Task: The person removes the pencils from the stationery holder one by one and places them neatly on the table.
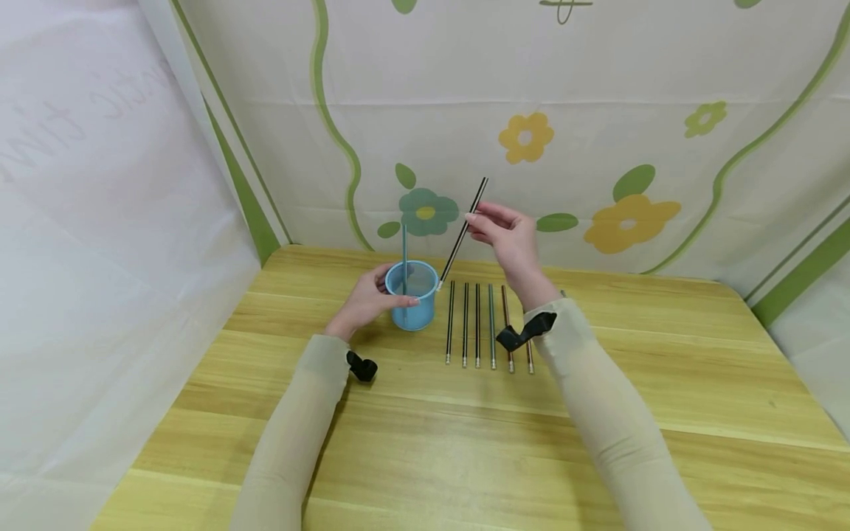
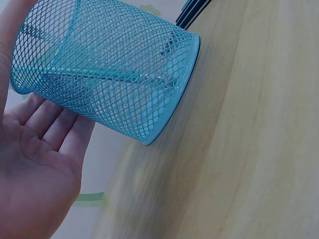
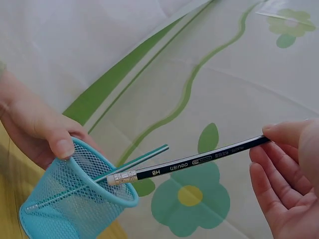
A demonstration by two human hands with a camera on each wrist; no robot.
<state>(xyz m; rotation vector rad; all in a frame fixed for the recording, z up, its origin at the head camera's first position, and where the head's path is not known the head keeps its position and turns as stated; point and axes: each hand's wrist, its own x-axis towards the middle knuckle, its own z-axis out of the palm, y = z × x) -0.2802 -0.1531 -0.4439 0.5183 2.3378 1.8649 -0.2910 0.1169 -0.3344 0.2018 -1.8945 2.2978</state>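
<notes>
My left hand (image 1: 364, 301) grips a light blue mesh pencil cup (image 1: 415, 316), thumb over the near side of its rim and fingers round the far left side. A green pencil (image 1: 405, 247) leans inside the cup, its eraser end down by the base in the right wrist view. My right hand (image 1: 510, 240) pinches a black striped pencil (image 3: 199, 160) near its upper end, between thumb and fingertips. That pencil slants down to the left, its white eraser (image 3: 118, 178) right at the cup's rim.
Right of the cup, several pencils lie side by side on the wooden table (image 1: 425, 450): black ones (image 1: 466, 324), a green one (image 1: 492, 328) and reddish-brown ones (image 1: 510, 358) partly under the right wrist camera. A flower-printed cloth (image 1: 465, 133) hangs behind the table.
</notes>
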